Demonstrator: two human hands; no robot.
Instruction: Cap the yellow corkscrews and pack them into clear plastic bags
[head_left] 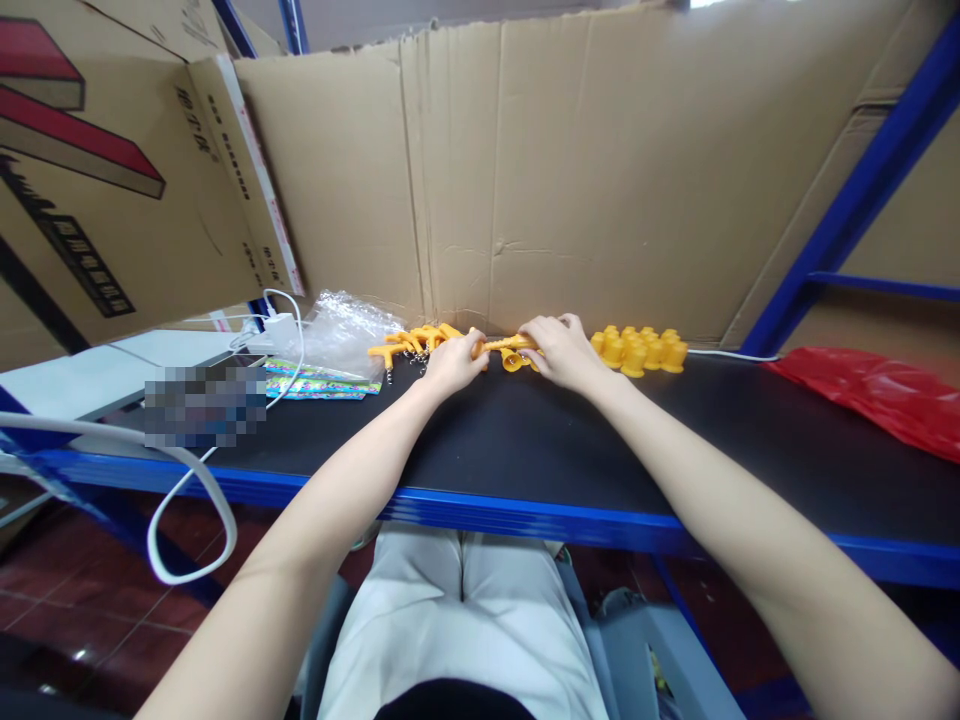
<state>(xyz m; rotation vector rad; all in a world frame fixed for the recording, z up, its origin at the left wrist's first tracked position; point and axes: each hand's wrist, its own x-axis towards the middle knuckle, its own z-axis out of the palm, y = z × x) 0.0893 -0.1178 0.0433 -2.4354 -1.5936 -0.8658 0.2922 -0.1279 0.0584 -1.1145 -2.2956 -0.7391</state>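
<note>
My left hand (454,362) and my right hand (561,350) are close together at the back of the dark tabletop. A ridged orange rod (506,344) runs between them, with the fingers of both hands closed on its ends. Just left of my left hand lie several orange T-shaped handles with metal spirals (396,352), like small corkscrews. Under the rod, beside my right fingers, are a few yellow cup-shaped pieces (513,361), partly covered by the hand. More yellow cup-shaped pieces (641,351) stand in rows right of my right hand.
Cardboard (600,170) walls off the back. Clear plastic bags (337,335), colourful packets (319,382), a blurred-out flat item (206,402) and white cables (225,500) lie left. A red plastic bag (877,395) is at right. A blue edge (525,520) fronts the table.
</note>
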